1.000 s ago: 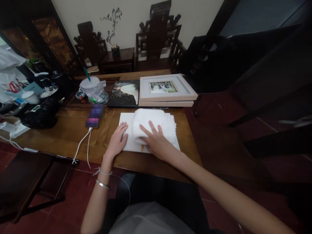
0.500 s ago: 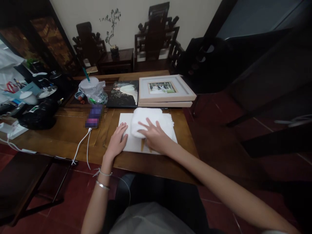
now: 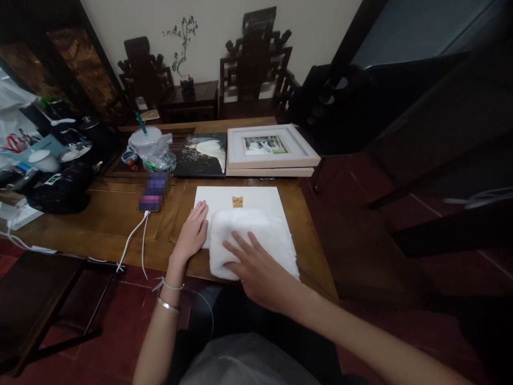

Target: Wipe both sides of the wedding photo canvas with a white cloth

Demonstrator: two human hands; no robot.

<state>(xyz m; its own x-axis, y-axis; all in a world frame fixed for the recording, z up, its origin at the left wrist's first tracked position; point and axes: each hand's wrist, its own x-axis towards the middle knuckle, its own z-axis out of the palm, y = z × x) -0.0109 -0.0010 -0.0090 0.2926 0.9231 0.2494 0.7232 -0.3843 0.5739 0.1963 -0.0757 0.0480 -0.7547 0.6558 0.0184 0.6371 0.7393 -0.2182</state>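
Observation:
My left hand (image 3: 193, 231) lies flat on the left edge of a thin white board (image 3: 216, 195), its fingers stretched out. On top of a folded white fluffy towel (image 3: 276, 235) rests my right hand (image 3: 256, 267), fingers spread and pressing down. The towel covers the board's lower right part and hangs past its near edge. Above the towel, a small gold-brown emblem (image 3: 238, 202) shows on the board; whatever lies below it is hidden.
Behind the board are a pale framed photo (image 3: 236, 143) on another frame and a dark photo panel (image 3: 192, 166). A phone (image 3: 153, 192) with white cables, a bagged cup (image 3: 148, 140) and a black camera (image 3: 60, 187) stand to the left on the wooden table (image 3: 116, 214).
My right hand has pulled the towel toward me, from the board's upper part over its near edge. The top of the emblem now shows. My left hand has stayed put.

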